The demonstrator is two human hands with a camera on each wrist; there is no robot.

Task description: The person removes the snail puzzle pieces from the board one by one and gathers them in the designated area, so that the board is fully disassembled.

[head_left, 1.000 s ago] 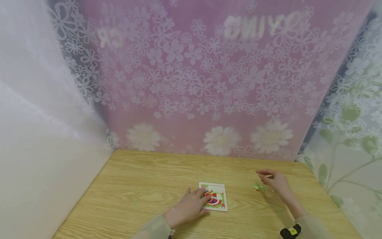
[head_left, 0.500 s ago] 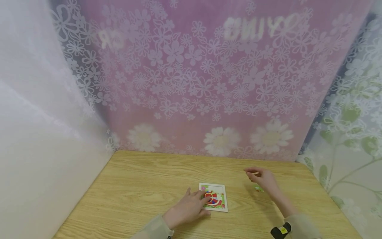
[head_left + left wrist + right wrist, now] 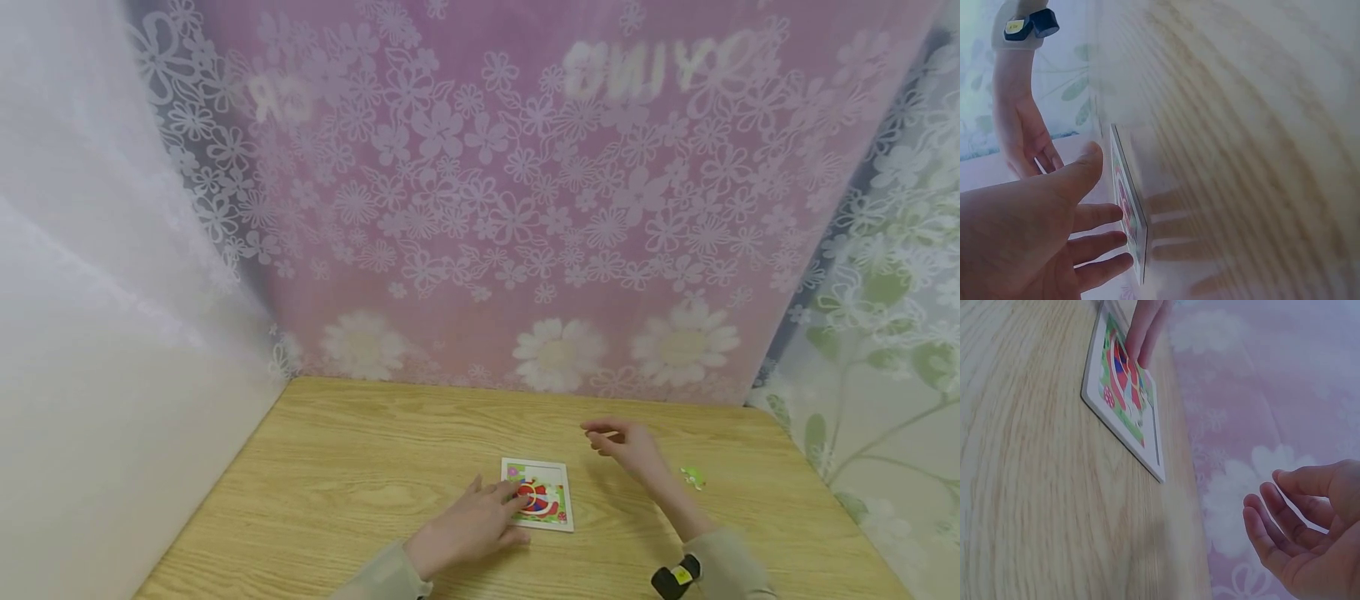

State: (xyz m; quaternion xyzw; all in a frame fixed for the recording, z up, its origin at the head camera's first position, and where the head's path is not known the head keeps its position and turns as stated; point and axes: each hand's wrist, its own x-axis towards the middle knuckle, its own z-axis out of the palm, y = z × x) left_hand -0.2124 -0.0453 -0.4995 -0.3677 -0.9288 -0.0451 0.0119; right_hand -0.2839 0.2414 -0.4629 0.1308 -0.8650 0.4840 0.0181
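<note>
A jigsaw puzzle [image 3: 557, 500] in a white frame lies on the table, its picture green, red and blue, with bare white backing at the upper part. My left hand [image 3: 472, 521] rests its outstretched fingers on the left side of the puzzle; the left wrist view shows the fingertips [image 3: 1124, 239] at its face. My right hand [image 3: 628, 450] hovers to the right of the frame, fingers loosely bent. In the right wrist view nothing shows between the right thumb and fingers [image 3: 1269, 540]. Right of that forearm lies a green puzzle piece [image 3: 693, 477].
The wood-grain table [image 3: 360, 467] meets a pink flowered backdrop [image 3: 480, 250] at its far edge. A pale curtain [image 3: 112, 333] hangs on the left and a leaf-patterned one [image 3: 892, 350] on the right. A black band [image 3: 675, 577] is around the right wrist.
My right hand has moved left towards the puzzle, uncovering the green piece on the right. Another green piece seen earlier is out of sight where the hand and wrist now are. The left hand stays put.
</note>
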